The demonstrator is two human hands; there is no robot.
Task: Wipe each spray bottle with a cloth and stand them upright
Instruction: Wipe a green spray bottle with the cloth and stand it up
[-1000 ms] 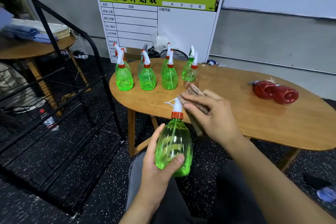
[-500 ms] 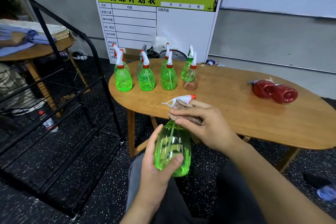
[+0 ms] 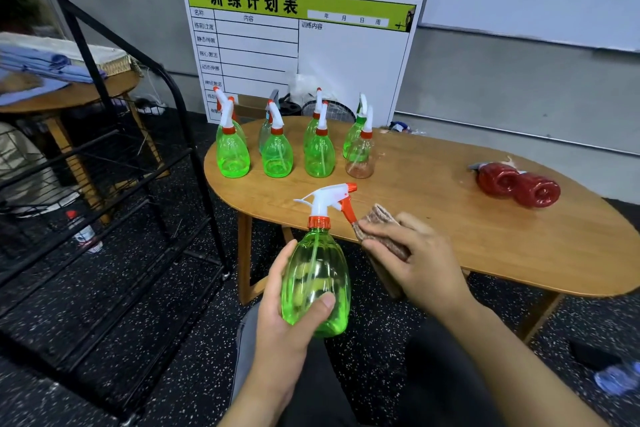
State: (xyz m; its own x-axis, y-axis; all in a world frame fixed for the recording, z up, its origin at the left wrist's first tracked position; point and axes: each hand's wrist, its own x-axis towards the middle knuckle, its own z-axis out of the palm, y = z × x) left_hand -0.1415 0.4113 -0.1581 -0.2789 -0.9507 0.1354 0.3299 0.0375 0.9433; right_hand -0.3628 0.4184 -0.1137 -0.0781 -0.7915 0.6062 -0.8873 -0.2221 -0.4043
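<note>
Seemingly well along: the left hand [image 3: 287,319] grips a bottle [image 3: 317,284], the right [image 3: 420,260] pinches the cloth [image 3: 382,230] beside its trigger, several bottles [image 3: 277,154] stand on the table [image 3: 433,218], and two red ones [image 3: 517,184] still lie flat.

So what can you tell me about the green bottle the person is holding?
The held green bottle is see-through plastic, egg-shaped, with an orange collar, white spray head and orange nozzle and trigger. It is upright in the air before the table's near edge. The left hand grips its body; the cloth in the right hand meets the trigger.
</note>
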